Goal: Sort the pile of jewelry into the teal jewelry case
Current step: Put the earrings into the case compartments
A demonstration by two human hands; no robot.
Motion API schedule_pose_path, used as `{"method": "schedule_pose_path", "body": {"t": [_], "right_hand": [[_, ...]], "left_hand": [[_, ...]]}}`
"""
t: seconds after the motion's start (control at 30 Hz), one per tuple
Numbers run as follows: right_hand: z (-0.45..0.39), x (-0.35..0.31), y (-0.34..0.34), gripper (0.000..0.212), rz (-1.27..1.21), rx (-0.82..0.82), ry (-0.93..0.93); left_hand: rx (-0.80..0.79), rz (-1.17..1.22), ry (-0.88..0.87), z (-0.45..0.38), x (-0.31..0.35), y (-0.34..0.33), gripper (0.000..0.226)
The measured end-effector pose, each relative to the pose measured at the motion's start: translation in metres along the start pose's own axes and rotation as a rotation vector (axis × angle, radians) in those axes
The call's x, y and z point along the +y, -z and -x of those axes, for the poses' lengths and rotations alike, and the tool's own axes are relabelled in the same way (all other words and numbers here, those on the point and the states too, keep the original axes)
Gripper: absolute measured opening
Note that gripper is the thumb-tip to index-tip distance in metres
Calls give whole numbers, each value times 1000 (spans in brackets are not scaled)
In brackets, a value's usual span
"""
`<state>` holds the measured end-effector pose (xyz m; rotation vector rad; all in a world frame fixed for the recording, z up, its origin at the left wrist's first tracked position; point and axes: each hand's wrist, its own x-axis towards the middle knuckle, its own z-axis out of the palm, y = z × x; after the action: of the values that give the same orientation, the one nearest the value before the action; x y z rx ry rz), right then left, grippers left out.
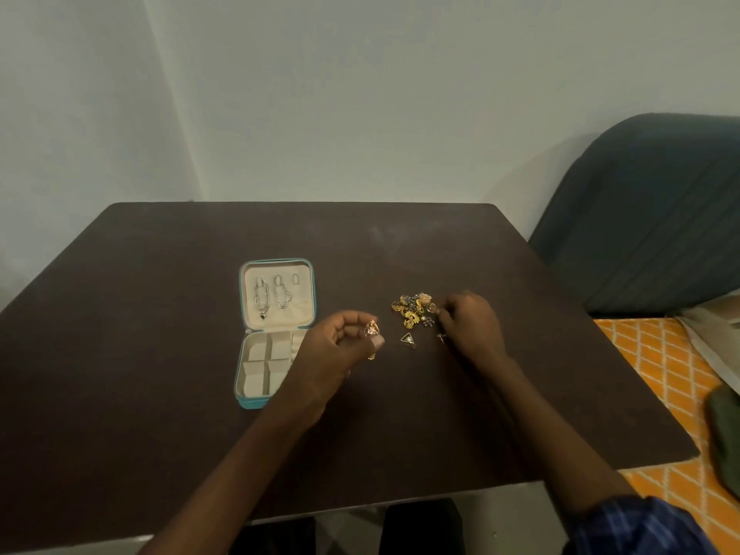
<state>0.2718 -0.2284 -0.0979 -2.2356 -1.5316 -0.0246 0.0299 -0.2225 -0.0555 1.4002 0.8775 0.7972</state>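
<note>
The teal jewelry case (241,370) lies open at the table's middle left. Its lid holds two silver chains (270,297), and its cream compartments look bare. To its right sits a small pile of gold jewelry (413,308), with a triangular pendant (408,339) lying just in front of it. My left hand (336,346) hovers between case and pile and pinches a rose-gold teardrop piece (372,328) at its fingertips. My right hand (470,326) rests at the pile's right edge, fingers curled onto a small gold piece (431,308). The left hand hides part of the case's right compartments.
The dark brown table (160,434) stands against a pale wall. A dark teal chair back (648,218) and an orange patterned cloth (660,366) lie to the right of the table. A dark green item (726,434) rests on that cloth.
</note>
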Motion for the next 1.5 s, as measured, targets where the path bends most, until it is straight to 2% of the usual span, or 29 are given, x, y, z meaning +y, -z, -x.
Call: {"method": "schedule_pose_path", "body": {"t": [0.23, 0.33, 0.43, 0.53, 0.63, 0.77, 0.97, 1.07, 1.2, 1.27, 1.33, 1.47, 1.5], "right_hand": [[0, -3, 1, 19, -112, 36, -77], [1, -10, 5, 18, -159, 104, -101], [6, -18, 17, 16, -213, 194, -78], [15, -34, 39, 14, -276, 207, -53], [31, -57, 63, 16, -329, 135, -31], [53, -88, 86, 18, -424, -20, -24], [65, -109, 93, 21, -705, -204, -65], [70, -117, 91, 25, -741, -226, -56], [74, -123, 86, 15, -809, -274, -48], [78, -128, 84, 16, -852, -306, -45], [81, -132, 83, 19, -903, -314, -25], [86, -141, 76, 3, -894, -207, 94], [87, -143, 74, 6, -903, -194, 127]], "left_hand": [[27, 22, -16, 3, 5, 1, 22], [28, 26, -34, 5, 7, 6, 23], [41, 8, -95, 8, 9, 8, 28], [99, -26, -201, 7, 11, 5, 29], [193, -140, -341, 10, 19, -2, 25], [304, -436, -608, 14, 30, -9, 21], [289, -665, -791, 22, 22, -4, 21], [309, -795, -878, 25, 17, 1, 19], [324, -915, -998, 28, 10, 9, 18], [333, -925, -980, 30, 7, 12, 16], [337, -834, -876, 34, 8, 12, 17], [317, -298, -470, 36, 20, 17, 18], [289, -179, -376, 35, 23, 22, 19]]}}
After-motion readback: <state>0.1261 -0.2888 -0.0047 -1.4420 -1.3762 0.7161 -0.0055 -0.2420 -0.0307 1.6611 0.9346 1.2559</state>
